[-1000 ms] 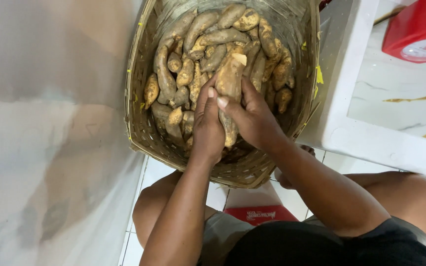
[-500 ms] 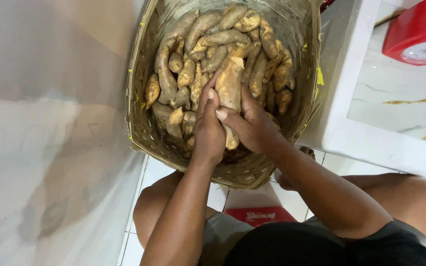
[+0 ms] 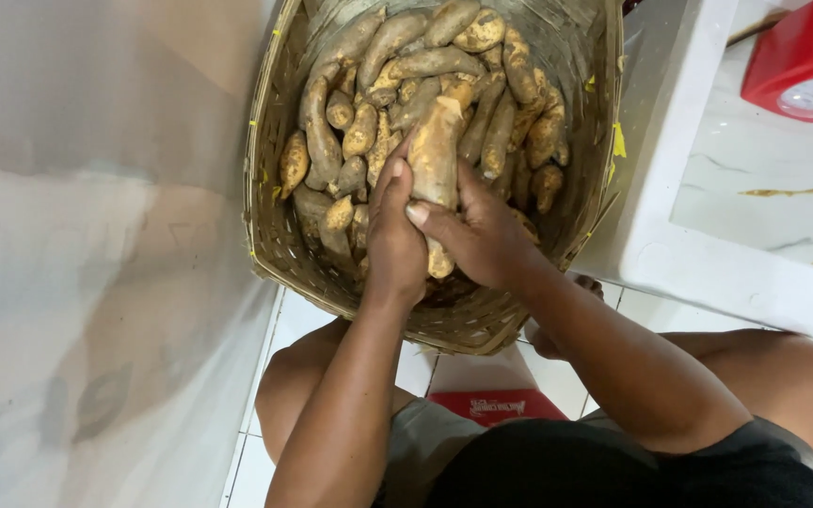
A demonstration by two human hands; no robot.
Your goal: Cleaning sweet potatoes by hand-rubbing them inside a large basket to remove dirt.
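Both hands have shifted only slightly since a moment ago, keeping the same hold on the long, pale-brown, dirt-dusted sweet potato (image 3: 435,155), which still stands nearly upright over the pile. Left hand (image 3: 395,235) reaches in from the near side with its forearm straight, fingers (image 3: 397,174) pressed up along the left flank of the tuber. Right hand (image 3: 482,235) comes in from the near right with the wrist bent, fingers closed around the lower part of the tuber and the thumb laid across its front. Beneath the hands lies a heap of smaller brown sweet potatoes (image 3: 406,85) filling a round woven bamboo basket (image 3: 270,235). It stands on a white tiled floor (image 3: 294,325) between the person's bare knees. To the right is a white marbled surface (image 3: 764,226) carrying a red plastic object (image 3: 792,47) at its far corner. A pale grey wall (image 3: 87,235) fills the left side.
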